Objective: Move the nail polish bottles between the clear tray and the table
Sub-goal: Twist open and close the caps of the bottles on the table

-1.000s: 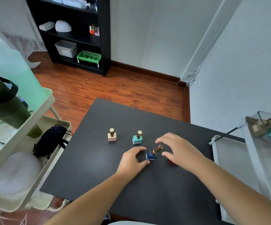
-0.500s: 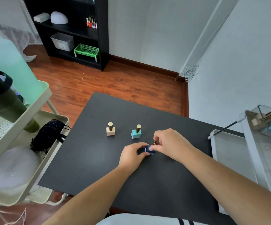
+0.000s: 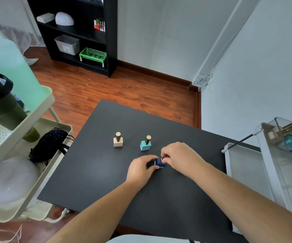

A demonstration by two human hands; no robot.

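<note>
A dark blue nail polish bottle [image 3: 159, 162] sits low on the black table [image 3: 96, 172], tilted. My left hand [image 3: 141, 170] pinches its square base from the left. My right hand [image 3: 178, 156] grips its gold cap from the right and hides most of the cap. Behind them stand a beige bottle [image 3: 118, 140] and a light blue bottle [image 3: 145, 144], both upright with gold caps. At the right edge stands the clear tray [image 3: 271, 137], with several bottles lying inside it.
A pale green cart [image 3: 19, 155] with a black pouch, a dark flask and a mint bottle stands at the table's left. A white cart [image 3: 243, 165] stands to the right under the clear tray. A black shelf [image 3: 82, 32] stands against the far wall.
My right hand has closed over the blue bottle's cap, which stood exposed a second ago. Both hands have drawn together on the bottle. The beige and light blue bottles have not moved.
</note>
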